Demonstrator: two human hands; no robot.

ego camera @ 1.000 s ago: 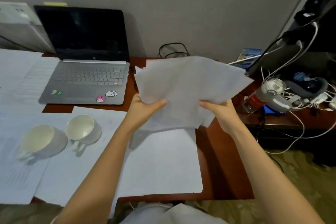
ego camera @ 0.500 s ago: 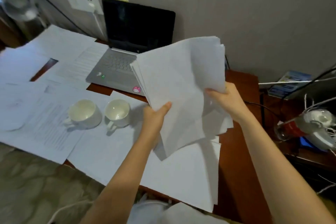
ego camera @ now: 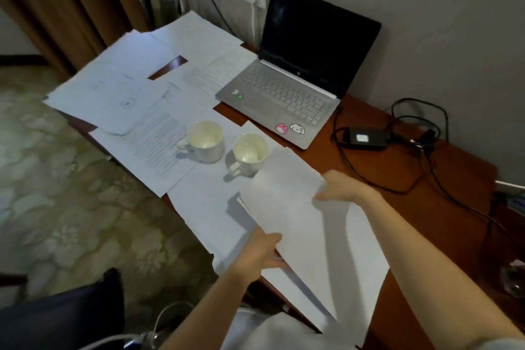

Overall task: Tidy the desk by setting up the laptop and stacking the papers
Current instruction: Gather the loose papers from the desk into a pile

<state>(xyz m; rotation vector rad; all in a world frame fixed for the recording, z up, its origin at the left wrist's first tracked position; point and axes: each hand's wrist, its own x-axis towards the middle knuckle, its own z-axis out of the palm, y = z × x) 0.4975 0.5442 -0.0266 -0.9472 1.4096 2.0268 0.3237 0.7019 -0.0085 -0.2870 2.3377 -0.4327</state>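
Since the earlier frame, the sheaf of papers (ego camera: 287,207) has been brought down from an upright fan in the air to a low, nearly flat position over the desk's (ego camera: 426,207) near edge, above the loose sheets (ego camera: 210,207) already lying there. It is pinched at its near edge by the left hand (ego camera: 260,250), thumb on top, and at its far right corner by the right hand (ego camera: 341,187), both hands being closed on it. Two white cups (ego camera: 206,140) are seen just beyond the sheaf, standing on spread papers. The laptop (ego camera: 295,77) is set open at the desk's far edge against the wall, its screen dark. A power adapter (ego camera: 365,138) with coiled cable is laid on bare wood towards the far right corner.
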